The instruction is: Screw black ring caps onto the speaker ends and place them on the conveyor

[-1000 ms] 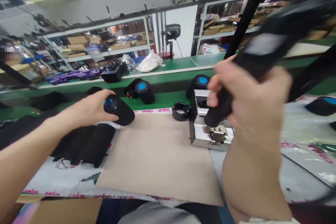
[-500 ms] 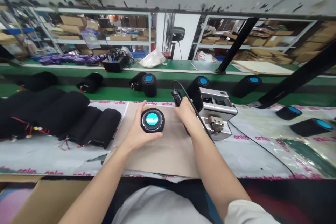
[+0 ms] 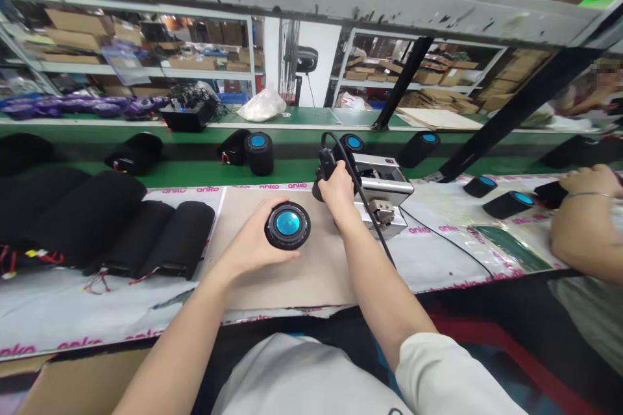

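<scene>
My left hand [image 3: 248, 240] grips the side of a black cylindrical speaker [image 3: 287, 225], whose round blue top faces up toward me. The speaker sits over a brown cardboard sheet [image 3: 287, 279]. My right hand [image 3: 338, 191] is closed around a black corded hand tool [image 3: 325, 172], and its cable [image 3: 372, 224] runs down past my forearm. That hand is just left of a silver metal jig [image 3: 382, 191]. The tool's tip is hidden by my fingers.
Several black fabric-covered cylinders [image 3: 180, 237] with loose wires lie left of the cardboard. More blue-topped speakers [image 3: 259, 154] stand on the green bench behind. At right, a co-worker's hand [image 3: 591, 181] rests on a black object [image 3: 551, 194]. A cardboard box [image 3: 82, 382] sits near my body.
The view has swung level since the oldest frame. My right hand has dropped from near the camera to beside the jig. The speaker has turned blue top up, and has barely moved since the middle frame.
</scene>
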`<state>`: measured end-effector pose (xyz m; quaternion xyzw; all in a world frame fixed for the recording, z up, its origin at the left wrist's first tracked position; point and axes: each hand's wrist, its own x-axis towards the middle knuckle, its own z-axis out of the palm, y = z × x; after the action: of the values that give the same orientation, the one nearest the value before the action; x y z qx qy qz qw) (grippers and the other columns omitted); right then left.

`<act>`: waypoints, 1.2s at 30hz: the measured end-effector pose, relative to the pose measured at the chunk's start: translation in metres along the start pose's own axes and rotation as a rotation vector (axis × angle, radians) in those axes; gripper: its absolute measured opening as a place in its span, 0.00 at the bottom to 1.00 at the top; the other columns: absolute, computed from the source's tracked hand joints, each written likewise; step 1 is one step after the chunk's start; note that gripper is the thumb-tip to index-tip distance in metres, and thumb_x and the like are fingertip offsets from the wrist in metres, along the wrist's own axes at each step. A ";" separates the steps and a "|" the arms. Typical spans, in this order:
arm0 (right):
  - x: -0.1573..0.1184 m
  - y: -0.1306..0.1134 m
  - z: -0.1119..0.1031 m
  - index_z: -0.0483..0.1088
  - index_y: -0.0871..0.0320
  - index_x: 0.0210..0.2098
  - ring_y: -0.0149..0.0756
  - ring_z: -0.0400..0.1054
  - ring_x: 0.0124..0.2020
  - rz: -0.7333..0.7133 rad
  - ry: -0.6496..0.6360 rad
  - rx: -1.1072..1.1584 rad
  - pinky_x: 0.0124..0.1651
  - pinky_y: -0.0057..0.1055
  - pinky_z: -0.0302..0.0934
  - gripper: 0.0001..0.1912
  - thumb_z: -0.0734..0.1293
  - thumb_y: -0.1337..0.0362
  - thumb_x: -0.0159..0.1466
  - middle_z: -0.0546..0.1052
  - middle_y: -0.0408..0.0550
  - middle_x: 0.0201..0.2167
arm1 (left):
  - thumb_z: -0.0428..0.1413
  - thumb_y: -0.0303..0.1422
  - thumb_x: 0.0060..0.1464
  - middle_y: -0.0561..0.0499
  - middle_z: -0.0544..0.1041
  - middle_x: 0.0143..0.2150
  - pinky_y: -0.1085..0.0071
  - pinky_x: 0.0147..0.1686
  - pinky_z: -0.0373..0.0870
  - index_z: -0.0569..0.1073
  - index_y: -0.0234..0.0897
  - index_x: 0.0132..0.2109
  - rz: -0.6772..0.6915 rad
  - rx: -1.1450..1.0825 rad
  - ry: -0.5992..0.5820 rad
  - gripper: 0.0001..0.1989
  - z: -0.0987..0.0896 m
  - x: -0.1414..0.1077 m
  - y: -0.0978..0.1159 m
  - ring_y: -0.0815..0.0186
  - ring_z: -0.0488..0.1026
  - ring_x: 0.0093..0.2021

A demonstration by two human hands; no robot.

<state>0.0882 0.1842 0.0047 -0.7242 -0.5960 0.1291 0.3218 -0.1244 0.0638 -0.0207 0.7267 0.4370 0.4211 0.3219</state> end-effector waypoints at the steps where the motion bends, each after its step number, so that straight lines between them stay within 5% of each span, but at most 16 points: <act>1: -0.006 -0.002 -0.008 0.69 0.62 0.61 0.43 0.77 0.52 -0.009 0.000 0.060 0.58 0.45 0.76 0.20 0.72 0.64 0.72 0.78 0.54 0.53 | 0.76 0.35 0.41 0.41 0.74 0.65 0.44 0.69 0.70 0.67 0.42 0.66 0.020 0.014 0.004 0.46 0.002 -0.001 0.000 0.45 0.74 0.67; 4: -0.038 -0.005 -0.040 0.66 0.58 0.57 0.39 0.80 0.37 -0.069 -0.069 0.275 0.41 0.35 0.77 0.20 0.72 0.67 0.68 0.82 0.48 0.44 | 0.76 0.36 0.44 0.41 0.74 0.64 0.46 0.68 0.71 0.66 0.44 0.66 0.080 0.064 0.025 0.45 0.008 -0.003 -0.002 0.45 0.74 0.65; 7: -0.084 -0.002 -0.070 0.67 0.55 0.48 0.36 0.77 0.26 -0.149 -0.196 0.437 0.31 0.31 0.74 0.19 0.76 0.58 0.63 0.82 0.43 0.38 | 0.76 0.39 0.45 0.41 0.74 0.64 0.45 0.67 0.71 0.65 0.44 0.67 0.148 0.071 0.076 0.45 0.014 -0.006 -0.007 0.45 0.74 0.65; 11: -0.133 0.006 -0.078 0.74 0.52 0.48 0.39 0.81 0.35 -0.285 -0.253 0.578 0.41 0.34 0.78 0.19 0.76 0.57 0.60 0.83 0.43 0.38 | 0.75 0.39 0.47 0.38 0.72 0.67 0.45 0.67 0.70 0.64 0.43 0.68 0.141 -0.034 0.113 0.44 0.023 -0.012 -0.009 0.43 0.73 0.67; 14: -0.148 0.009 -0.067 0.75 0.47 0.53 0.40 0.81 0.40 -0.349 -0.296 0.458 0.41 0.33 0.77 0.20 0.75 0.60 0.61 0.84 0.41 0.41 | 0.74 0.36 0.48 0.37 0.69 0.71 0.45 0.70 0.68 0.58 0.44 0.72 0.094 -0.120 0.131 0.50 0.030 -0.017 -0.008 0.43 0.70 0.71; 17: -0.149 0.007 -0.063 0.77 0.45 0.52 0.41 0.80 0.38 -0.363 -0.363 0.330 0.37 0.33 0.75 0.19 0.74 0.63 0.62 0.84 0.42 0.42 | 0.74 0.33 0.47 0.36 0.67 0.73 0.46 0.71 0.67 0.46 0.46 0.76 0.103 -0.189 0.130 0.60 0.033 -0.021 -0.007 0.44 0.70 0.72; 19: -0.143 0.007 -0.068 0.77 0.45 0.53 0.42 0.81 0.40 -0.342 -0.394 0.356 0.39 0.35 0.77 0.20 0.75 0.61 0.61 0.84 0.42 0.42 | 0.74 0.34 0.48 0.36 0.67 0.73 0.46 0.71 0.68 0.47 0.46 0.76 0.094 -0.202 0.119 0.58 0.033 -0.022 -0.006 0.44 0.70 0.72; 22: -0.128 0.013 -0.077 0.76 0.45 0.57 0.45 0.81 0.48 -0.291 -0.397 0.521 0.52 0.41 0.78 0.29 0.80 0.55 0.57 0.84 0.43 0.48 | 0.75 0.40 0.46 0.37 0.66 0.73 0.46 0.71 0.68 0.56 0.45 0.72 0.006 -0.169 0.132 0.53 0.033 -0.022 -0.002 0.42 0.69 0.72; 27: -0.100 0.025 -0.077 0.69 0.48 0.68 0.48 0.68 0.70 -0.344 -0.526 0.563 0.76 0.46 0.61 0.49 0.86 0.58 0.50 0.73 0.45 0.69 | 0.77 0.42 0.42 0.37 0.65 0.74 0.48 0.71 0.69 0.56 0.44 0.72 -0.097 -0.134 0.167 0.57 0.032 -0.021 0.002 0.40 0.67 0.74; 30: -0.096 0.025 -0.071 0.70 0.46 0.67 0.46 0.69 0.69 -0.392 -0.611 0.545 0.75 0.45 0.62 0.44 0.85 0.61 0.54 0.74 0.43 0.67 | 0.77 0.41 0.43 0.37 0.67 0.72 0.50 0.71 0.70 0.55 0.44 0.72 -0.074 -0.162 0.169 0.56 0.034 -0.020 0.004 0.43 0.69 0.72; 36: -0.106 0.023 -0.069 0.75 0.45 0.59 0.45 0.73 0.65 -0.335 -0.518 0.615 0.68 0.41 0.68 0.36 0.85 0.62 0.53 0.79 0.39 0.60 | 0.76 0.36 0.44 0.39 0.68 0.71 0.51 0.71 0.68 0.51 0.47 0.74 -0.051 -0.235 0.214 0.58 0.042 -0.020 0.007 0.46 0.70 0.72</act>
<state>0.1181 0.0603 0.0222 -0.4315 -0.7003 0.4241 0.3788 -0.0896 0.0385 -0.0394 0.6238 0.4348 0.5359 0.3669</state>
